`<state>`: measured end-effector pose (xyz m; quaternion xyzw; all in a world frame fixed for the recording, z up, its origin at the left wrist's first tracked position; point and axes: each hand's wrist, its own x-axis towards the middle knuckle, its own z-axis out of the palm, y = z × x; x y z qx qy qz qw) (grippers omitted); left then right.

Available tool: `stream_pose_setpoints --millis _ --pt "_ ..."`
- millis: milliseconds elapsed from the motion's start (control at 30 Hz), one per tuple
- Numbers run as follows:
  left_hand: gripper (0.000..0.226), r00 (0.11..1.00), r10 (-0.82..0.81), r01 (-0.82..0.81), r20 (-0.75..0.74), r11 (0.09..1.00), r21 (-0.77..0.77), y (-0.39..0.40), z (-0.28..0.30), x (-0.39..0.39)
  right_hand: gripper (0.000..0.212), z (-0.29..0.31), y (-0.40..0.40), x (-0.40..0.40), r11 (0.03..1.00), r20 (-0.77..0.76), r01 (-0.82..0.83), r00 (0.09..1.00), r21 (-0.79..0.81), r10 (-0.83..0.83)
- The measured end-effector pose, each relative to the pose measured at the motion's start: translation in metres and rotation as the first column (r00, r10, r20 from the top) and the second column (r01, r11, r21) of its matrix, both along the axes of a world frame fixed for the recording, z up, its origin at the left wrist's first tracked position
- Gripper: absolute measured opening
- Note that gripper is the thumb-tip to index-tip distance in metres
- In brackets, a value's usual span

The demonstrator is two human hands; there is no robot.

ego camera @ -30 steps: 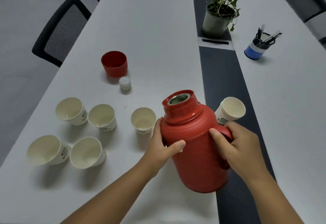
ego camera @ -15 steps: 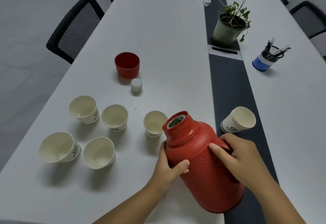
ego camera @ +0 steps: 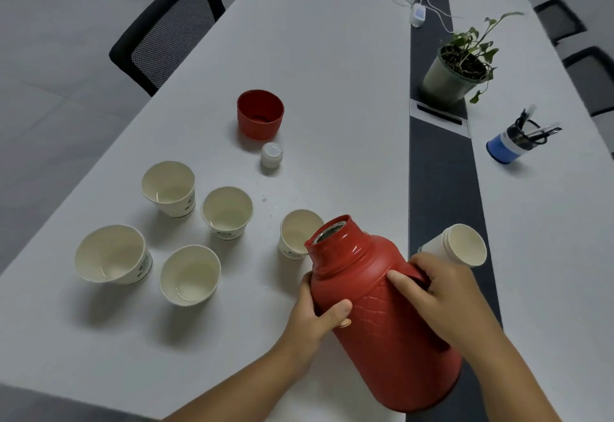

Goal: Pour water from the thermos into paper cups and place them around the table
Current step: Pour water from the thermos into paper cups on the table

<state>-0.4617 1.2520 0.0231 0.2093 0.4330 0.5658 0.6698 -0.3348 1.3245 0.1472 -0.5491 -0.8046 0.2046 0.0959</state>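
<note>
Head view | red thermos (ego camera: pixel 382 315) tilted, open mouth over nearest paper cup (ego camera: pixel 295 234) | left hand (ego camera: pixel 314 317) fingers wrapped round its body | right hand (ego camera: pixel 438 295) fingers curled round handle | four cups left of thermos | cup stack (ego camera: pixel 460 245) right

- Green printed marks on the paper cups (ego camera: pixel 227 214) left of the left hand (ego camera: pixel 317 313) — too small and blurred to read.
- No other legible text.
</note>
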Motion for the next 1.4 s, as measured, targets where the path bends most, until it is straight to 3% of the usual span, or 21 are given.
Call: stream_pose_setpoints --millis 567,1400 --pt "0.067 0.996 0.037 -0.034 0.084 0.999 -0.036 0.001 -0.008 0.006 0.034 0.002 0.013 -0.008 0.999 0.107 -0.041 0.993 -0.022 0.043" --pt "0.065 0.996 0.030 -0.026 0.082 0.999 -0.047 0.002 -0.005 0.007 0.038 0.008 0.017 -0.014 0.995 0.156 -0.055 0.985 -0.079 0.067"
